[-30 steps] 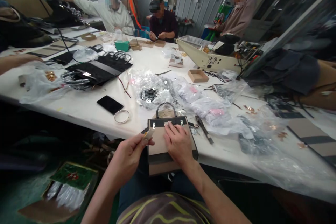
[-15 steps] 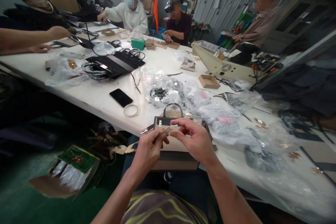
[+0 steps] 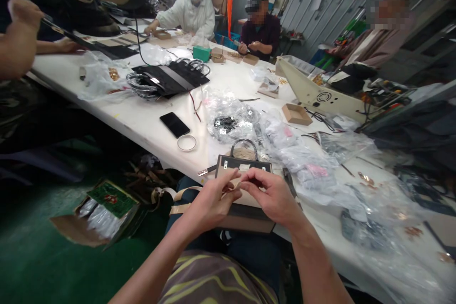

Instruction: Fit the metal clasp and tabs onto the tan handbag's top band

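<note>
A handbag [image 3: 246, 224] of tan panels with black trim rests at the table edge over my lap, its dark looped handle [image 3: 244, 141] pointing away. Above its front my two hands meet. Thumb and fingers of my left hand [image 3: 218, 198] close around a small beige strip [image 3: 232, 187], mostly covered by the fingers. My right hand [image 3: 272, 195] is pinched against the same spot; what its fingertips grip is hidden. A small pale patch [image 3: 244, 167] shows on the bag's black top band, between two metal plates. Beige tape [image 3: 181, 208] lies across my left thigh.
Left of the bag are a phone [image 3: 174, 124] and a tape ring [image 3: 186, 142]. Plastic bags of parts [image 3: 228, 121] and wrapped bundles [image 3: 313, 164] lie beyond and right. A cardboard box [image 3: 297, 114] stands further back. Several co-workers are around the table; an open carton [image 3: 107, 213] is on the floor.
My hands have come together, and the beige piece my left hand pinched is now mostly hidden. A pale patch shows on the bag's band. A co-worker's arm at left has risen. The view has shifted.
</note>
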Available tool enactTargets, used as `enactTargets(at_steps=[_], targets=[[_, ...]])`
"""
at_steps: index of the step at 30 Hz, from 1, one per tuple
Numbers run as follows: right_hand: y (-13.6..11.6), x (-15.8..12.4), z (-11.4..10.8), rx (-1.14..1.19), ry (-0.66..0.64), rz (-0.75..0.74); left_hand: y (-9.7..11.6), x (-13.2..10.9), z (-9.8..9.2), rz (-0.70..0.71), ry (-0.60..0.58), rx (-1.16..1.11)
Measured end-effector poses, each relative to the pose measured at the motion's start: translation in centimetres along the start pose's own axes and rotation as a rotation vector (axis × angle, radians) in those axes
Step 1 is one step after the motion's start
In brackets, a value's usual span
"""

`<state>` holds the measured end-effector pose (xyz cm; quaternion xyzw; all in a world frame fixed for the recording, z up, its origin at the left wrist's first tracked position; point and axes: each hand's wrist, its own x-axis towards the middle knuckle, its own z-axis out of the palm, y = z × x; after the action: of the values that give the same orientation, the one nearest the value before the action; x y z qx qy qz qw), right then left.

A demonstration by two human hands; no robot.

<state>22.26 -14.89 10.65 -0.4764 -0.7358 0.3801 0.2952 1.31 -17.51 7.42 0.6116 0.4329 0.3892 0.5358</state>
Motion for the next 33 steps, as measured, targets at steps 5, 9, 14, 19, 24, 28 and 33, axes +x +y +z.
enactTargets(at_steps=[5,9,14,19,24,28,33], targets=[[0.5,0.7,0.2,-0.122,0.163,-0.044,0.0,0.3,0.9,-0.089,-0.015,0.057],[2.5,2.7,1.7,-0.232,0.252,-0.069,-2.6,1.4,2.5,-0.183,0.211,0.021],[5.6,6.9,3.6,-0.443,0.144,-0.070,-6.0,4.3,3.5,-0.379,0.236,-0.216],[7.3,9.3,4.2,-0.492,0.046,-0.073,-7.0,5.3,3.0,-0.479,0.187,-0.405],[7.1,9.4,4.3,-0.532,0.012,-0.091,-6.5,5.1,2.6,-0.544,0.128,-0.438],[7.0,9.4,4.3,-0.546,0.024,-0.094,-6.5,5.5,2.7,-0.563,0.112,-0.447],[7.2,9.8,4.4,-0.542,0.012,-0.087,-6.7,5.8,2.9,-0.545,0.122,-0.446]])
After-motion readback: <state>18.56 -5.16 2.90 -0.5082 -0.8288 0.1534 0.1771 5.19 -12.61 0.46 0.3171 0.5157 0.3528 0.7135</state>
